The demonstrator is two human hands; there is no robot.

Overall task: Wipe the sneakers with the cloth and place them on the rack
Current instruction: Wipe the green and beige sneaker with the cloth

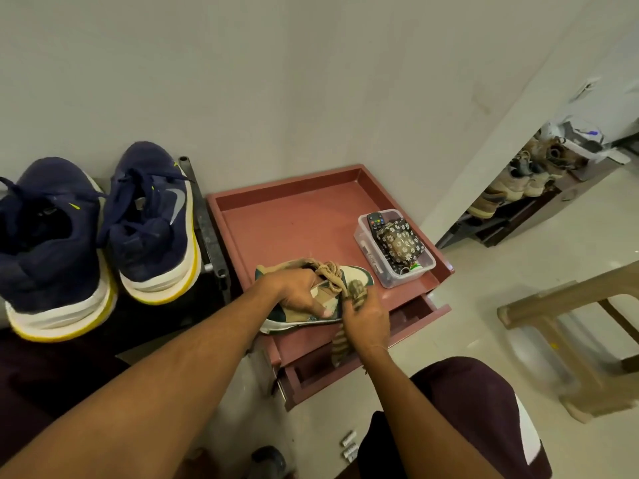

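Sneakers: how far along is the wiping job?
Apparently done: two navy sneakers sit on the black rack. In hand: left hand holds a tan sneaker on the maroon drawer unit while right hand presses the striped cloth on it. Left: finishing and racking it.

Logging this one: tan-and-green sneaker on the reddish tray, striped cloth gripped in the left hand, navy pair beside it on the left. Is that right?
One error: in the head view the right hand grips the striped cloth; the left hand holds the tan-and-green sneaker on the reddish tray. The navy pair is correct.
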